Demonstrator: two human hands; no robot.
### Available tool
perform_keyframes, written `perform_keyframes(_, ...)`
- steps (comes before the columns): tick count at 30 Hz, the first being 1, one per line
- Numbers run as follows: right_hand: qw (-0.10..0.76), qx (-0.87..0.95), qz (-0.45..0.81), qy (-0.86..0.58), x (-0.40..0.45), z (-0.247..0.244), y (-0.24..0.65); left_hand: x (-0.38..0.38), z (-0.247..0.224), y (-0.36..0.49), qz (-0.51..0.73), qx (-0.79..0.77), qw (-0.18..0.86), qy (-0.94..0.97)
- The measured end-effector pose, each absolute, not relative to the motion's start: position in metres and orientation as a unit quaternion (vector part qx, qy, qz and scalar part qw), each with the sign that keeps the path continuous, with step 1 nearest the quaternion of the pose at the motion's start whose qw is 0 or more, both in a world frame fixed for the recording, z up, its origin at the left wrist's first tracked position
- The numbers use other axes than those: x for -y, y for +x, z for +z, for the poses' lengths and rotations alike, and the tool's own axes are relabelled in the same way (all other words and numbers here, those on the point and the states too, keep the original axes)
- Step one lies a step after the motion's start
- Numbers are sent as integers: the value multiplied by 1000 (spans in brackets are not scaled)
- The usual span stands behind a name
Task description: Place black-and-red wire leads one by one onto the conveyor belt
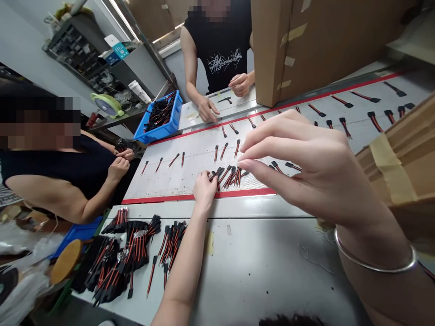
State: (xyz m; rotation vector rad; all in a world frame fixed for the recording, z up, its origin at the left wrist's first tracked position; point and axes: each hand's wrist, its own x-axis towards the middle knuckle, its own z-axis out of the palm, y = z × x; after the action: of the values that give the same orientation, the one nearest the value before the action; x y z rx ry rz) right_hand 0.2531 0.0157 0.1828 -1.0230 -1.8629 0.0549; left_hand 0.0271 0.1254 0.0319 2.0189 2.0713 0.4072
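My left hand [205, 190] rests at the near edge of the white belt [159, 181], its fingers curled round black connectors with short red and black wires. Beside it on the belt lies a loose heap of the same connectors [234, 175]. Raised close to the camera, my right hand [299, 167] has its fingers bent and the thumb close beneath the index finger. Whether anything sits between those fingertips is too small to tell. Behind them, a connector [237, 148] lies on the belt in a short row.
Bundled connectors [136, 244] cover the left of the near table [244, 262]. A blue bin [178, 111] of connectors stands beyond the belt. Cardboard boxes [316, 50] [404, 158] rise at the right. One person [220, 54] sits opposite, another [57, 176] at the left.
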Motion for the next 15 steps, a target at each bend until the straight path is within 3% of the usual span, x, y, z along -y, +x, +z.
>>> perform_keyframes(2, 471, 767, 27, -436, -25, 174, 252, -120, 30, 25, 141, -710, 90, 684)
perform_keyframes(4, 403, 774, 42, -487, -38, 160, 247, -114, 26, 25, 158, -697, 82, 695)
perform_keyframes(8, 68, 797, 145, -582, -65, 116, 223, -101, 14, 25, 190, -619, 123, 752)
perform_keyframes(15, -78, 775, 215, -589, -81, 76, 201, -100, 3, 22, 223, -554, 172, 784)
